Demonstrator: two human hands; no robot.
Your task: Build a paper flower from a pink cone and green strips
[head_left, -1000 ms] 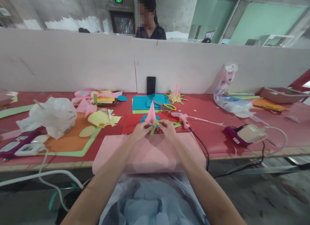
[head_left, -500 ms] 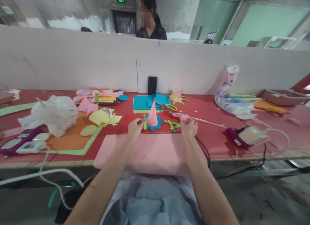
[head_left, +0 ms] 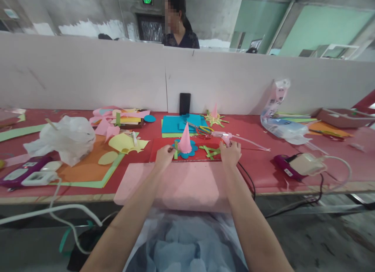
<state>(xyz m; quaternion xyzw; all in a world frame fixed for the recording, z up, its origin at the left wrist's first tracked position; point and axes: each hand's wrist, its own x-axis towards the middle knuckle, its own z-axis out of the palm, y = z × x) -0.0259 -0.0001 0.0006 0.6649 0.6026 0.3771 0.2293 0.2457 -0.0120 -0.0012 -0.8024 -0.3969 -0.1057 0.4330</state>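
Our left hand (head_left: 164, 155) pinches a green paper strip (head_left: 176, 152) just beside the pink cone (head_left: 185, 141), which stands on the blue flower (head_left: 193, 148) above the red board (head_left: 158, 143). Our right hand (head_left: 231, 153) grasps the pink glue gun (head_left: 226, 137) by its handle, near the crossed green strips (head_left: 211, 152).

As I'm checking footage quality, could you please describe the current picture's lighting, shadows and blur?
Head view: light looks soft; a faint shadow falls on the white partition beside the clear plastic packet; the pink paper cone has a readable outline; fine detail on the green paper strips is soft.
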